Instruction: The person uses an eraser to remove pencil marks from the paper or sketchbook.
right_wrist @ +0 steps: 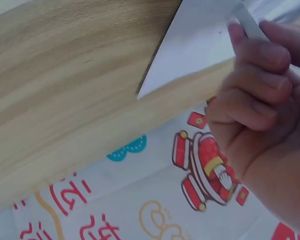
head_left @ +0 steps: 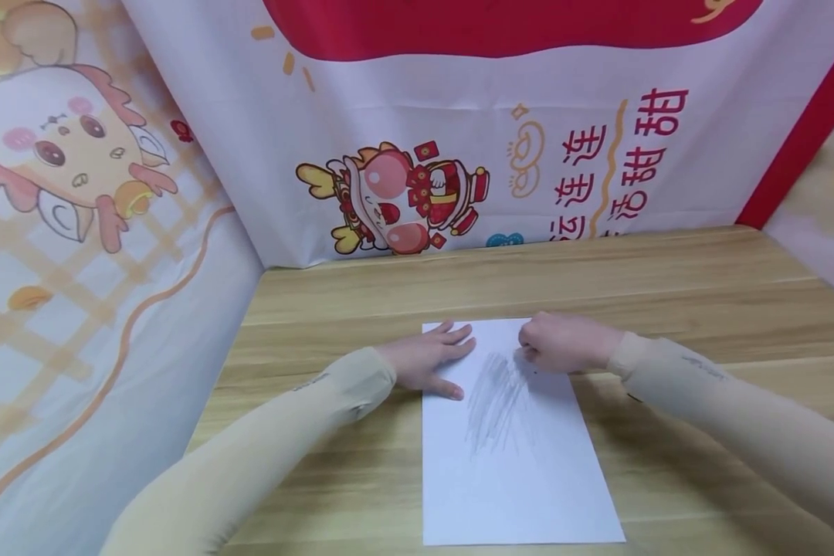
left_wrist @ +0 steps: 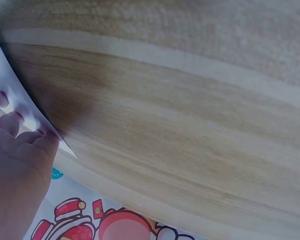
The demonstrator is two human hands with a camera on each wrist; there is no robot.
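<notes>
A white sheet of paper (head_left: 514, 494) lies on the table, with a grey pencil scribble (head_left: 493, 409) across its upper middle. My left hand (head_left: 431, 359) rests on the sheet's upper left with its fingers spread. At the upper right of the paper, my right hand (head_left: 566, 342) grips a slim white eraser (right_wrist: 251, 24) between thumb and forefinger, the other fingers curled in. The eraser's tip is down at the paper, beside the scribble. A few small dark specks lie on the sheet close to this hand. In the head view the hand hides the eraser.
The wooden table (head_left: 333, 309) extends around the paper on all sides. Behind its far edge hangs a white and red printed cloth (head_left: 403, 100) with cartoon figures. Another patterned cloth (head_left: 111, 324) hangs along the left side.
</notes>
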